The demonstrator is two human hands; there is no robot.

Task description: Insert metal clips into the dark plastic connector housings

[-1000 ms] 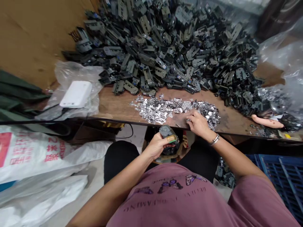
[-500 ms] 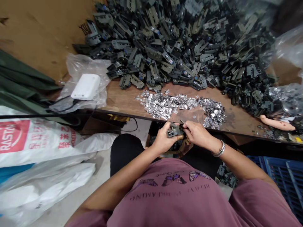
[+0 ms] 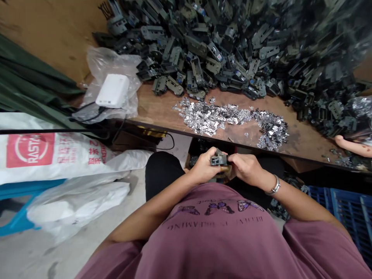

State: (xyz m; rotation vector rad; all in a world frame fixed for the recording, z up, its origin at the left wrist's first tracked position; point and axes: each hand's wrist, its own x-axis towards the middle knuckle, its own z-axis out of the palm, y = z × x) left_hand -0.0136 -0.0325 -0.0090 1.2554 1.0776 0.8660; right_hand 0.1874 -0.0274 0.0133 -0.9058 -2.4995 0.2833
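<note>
One grey part (image 3: 219,159) sits in the left grip (image 3: 204,167).

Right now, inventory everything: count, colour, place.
Table: one, brown, centre
Dark parts: uncountable, grey-black, table's back
Silver pieces: uncountable, silver, table's front
Clear bag: one, clear, table's left
Box: one, white, on clear bag
Pink piece: one, pink, table's right edge
Cloth: one, green, far left
Panel: one, brown, upper left
Printed sack: one, white-red, left
Blue object: one, blue, lower left
Crates: count unclear, blue, lower right
Grey part: one, grey, in left hand
Shirt: one, purple, bottom
Bracelet: one, silver, right wrist
Left hand: one, bare, holding grey part
Right hand: one, bare, at grey part
</note>
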